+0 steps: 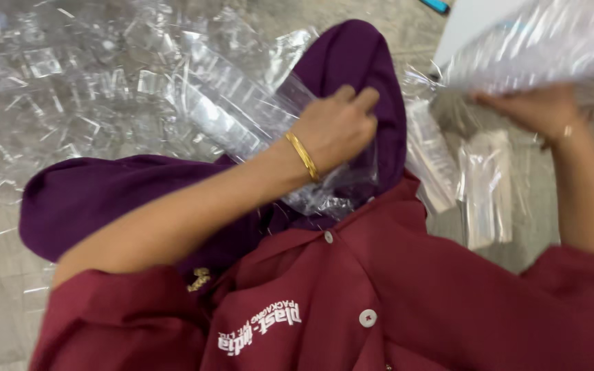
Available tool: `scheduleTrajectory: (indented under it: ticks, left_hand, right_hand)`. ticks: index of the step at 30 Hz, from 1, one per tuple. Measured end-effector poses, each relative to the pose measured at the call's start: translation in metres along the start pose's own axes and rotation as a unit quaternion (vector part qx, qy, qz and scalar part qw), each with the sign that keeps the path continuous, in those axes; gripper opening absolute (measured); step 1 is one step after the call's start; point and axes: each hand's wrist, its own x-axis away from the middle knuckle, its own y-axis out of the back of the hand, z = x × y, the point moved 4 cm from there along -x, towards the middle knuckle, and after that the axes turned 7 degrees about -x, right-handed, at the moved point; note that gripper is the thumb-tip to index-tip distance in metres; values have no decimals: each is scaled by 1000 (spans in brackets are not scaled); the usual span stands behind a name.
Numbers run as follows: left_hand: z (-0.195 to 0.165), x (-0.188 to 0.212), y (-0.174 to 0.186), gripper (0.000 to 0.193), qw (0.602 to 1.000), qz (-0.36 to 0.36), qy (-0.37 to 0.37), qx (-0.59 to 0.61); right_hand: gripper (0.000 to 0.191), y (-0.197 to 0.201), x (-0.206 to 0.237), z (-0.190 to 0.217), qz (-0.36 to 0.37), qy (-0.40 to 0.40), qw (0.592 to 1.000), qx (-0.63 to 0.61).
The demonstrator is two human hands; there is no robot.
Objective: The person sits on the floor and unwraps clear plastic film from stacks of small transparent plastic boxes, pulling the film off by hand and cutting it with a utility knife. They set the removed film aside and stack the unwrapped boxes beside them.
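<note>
Left hand [335, 127] reaching forward across the lap, gold bangle [303, 155] at the wrist, fingers curled shut on a clear plastic bag [242, 113] lying crinkled over purple cloth [104, 199]. Right hand [541, 110] raised at the right edge, blurred, fingers closed under another clear bag [537, 45], glossy and creased.

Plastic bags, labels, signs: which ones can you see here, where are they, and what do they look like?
Clear plastic bag: crumpled, under the left hand, on purple cloth.
Heap of clear plastic bags: upper left, shiny, see-through.
Clear bag stack: top right, above the right hand, blurred.
Narrow folded clear packets: right of centre, whitish.
Printed logo: white lettering on maroon shirt, bottom.
</note>
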Motion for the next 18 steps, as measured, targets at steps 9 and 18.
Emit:
scheduleTrajectory:
  ticks: [9,18]
  left_hand:
    - [15,-54,5,23,992,18,-123,3]
    - [46,-97,-31,28,954,292,-63,-7]
  right_hand:
    - [70,-65,165,95,29,-167,914,-369]
    - [86,-62,171,143,-32,-255,949,-183]
